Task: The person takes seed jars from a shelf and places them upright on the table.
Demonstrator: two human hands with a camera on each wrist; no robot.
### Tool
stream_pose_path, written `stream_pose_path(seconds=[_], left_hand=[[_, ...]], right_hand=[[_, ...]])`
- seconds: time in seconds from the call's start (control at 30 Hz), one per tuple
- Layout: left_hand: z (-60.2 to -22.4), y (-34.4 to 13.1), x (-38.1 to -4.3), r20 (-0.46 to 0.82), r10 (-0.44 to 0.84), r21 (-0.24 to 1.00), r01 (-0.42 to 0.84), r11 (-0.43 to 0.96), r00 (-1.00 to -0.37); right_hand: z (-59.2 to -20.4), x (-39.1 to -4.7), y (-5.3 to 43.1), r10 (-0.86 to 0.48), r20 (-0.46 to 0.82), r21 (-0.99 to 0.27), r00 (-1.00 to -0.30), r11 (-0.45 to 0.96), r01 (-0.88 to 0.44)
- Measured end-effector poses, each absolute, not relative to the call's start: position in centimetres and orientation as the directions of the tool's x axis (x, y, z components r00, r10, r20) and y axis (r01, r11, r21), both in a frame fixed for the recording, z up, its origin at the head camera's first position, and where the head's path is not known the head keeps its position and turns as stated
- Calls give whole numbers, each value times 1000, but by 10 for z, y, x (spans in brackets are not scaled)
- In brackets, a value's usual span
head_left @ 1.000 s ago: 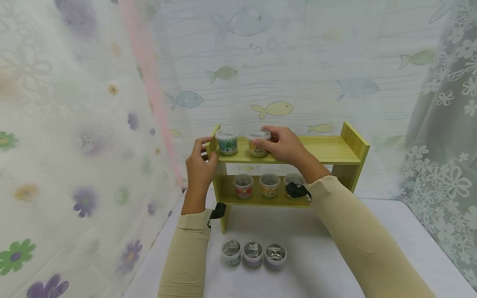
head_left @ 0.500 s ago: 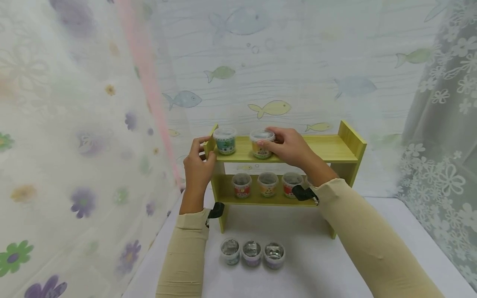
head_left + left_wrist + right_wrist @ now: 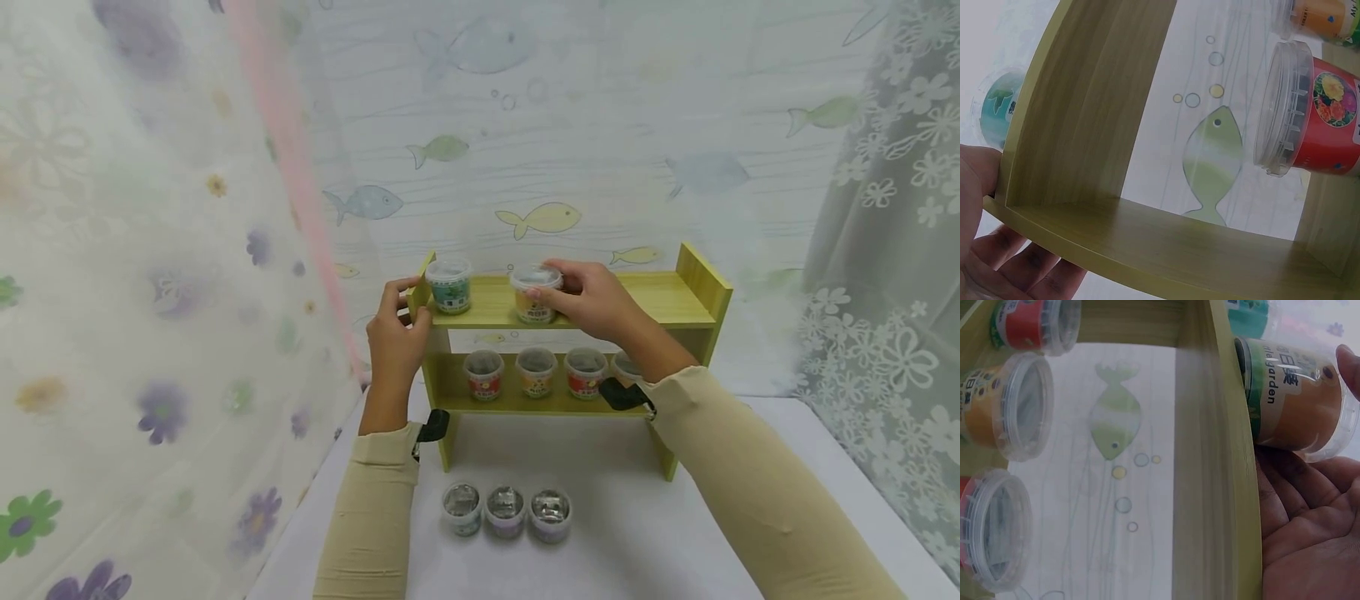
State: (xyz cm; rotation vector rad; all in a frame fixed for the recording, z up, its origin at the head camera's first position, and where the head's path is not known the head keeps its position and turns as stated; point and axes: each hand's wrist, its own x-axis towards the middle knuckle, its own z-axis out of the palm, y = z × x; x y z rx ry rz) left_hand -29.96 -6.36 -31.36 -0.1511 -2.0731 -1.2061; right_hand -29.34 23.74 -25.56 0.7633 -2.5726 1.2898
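My right hand (image 3: 592,300) holds a clear plastic cup with an orange-yellow label (image 3: 536,296) on the top board of a yellow-green wooden shelf (image 3: 645,300). In the right wrist view the thumb is at the rim of this orange cup (image 3: 1300,400) and the fingers lie along its other side. My left hand (image 3: 396,337) grips the shelf's left end panel, the thumb in front and the fingers round the outside, as the left wrist view shows too. Just right of that panel a teal-labelled cup (image 3: 450,287) stands upright, apart from the orange one.
Along the lower board stand several cups with red labels (image 3: 484,377) and orange labels (image 3: 536,375); my right forearm partly hides the rightmost. Three foil-topped cups (image 3: 506,510) form a row on the white tablecloth (image 3: 615,517) in front. A fish-patterned curtain (image 3: 600,125) hangs behind.
The orange-labelled cup has moved right along the top board in my right hand, widening its gap from the teal cup. My left hand keeps its grip on the end panel.
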Motion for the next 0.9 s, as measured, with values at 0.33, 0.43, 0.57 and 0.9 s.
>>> stream_pose_path(seconds=[0.33,0.43,0.57,0.9], left_hand=[[-312,-67,-307,641,-241,707,439,554,-729],[-312,-68,-309,634,-238,712,436,551,-736],[-314,-69,-311,624,-239,719,427,549,-744],[-315,-69,-318,634,-234,708,431,560,-737]], right_hand=[[-254,-292,244,-360,367,-692,-858,511,-510],[-254,-291,246,-358,363,-687,-861,521,-506],[-255,-290,248,-356,356,-688,-864,526,-500],[-258,-284,261,-339,370,-691,-865,521,-500]])
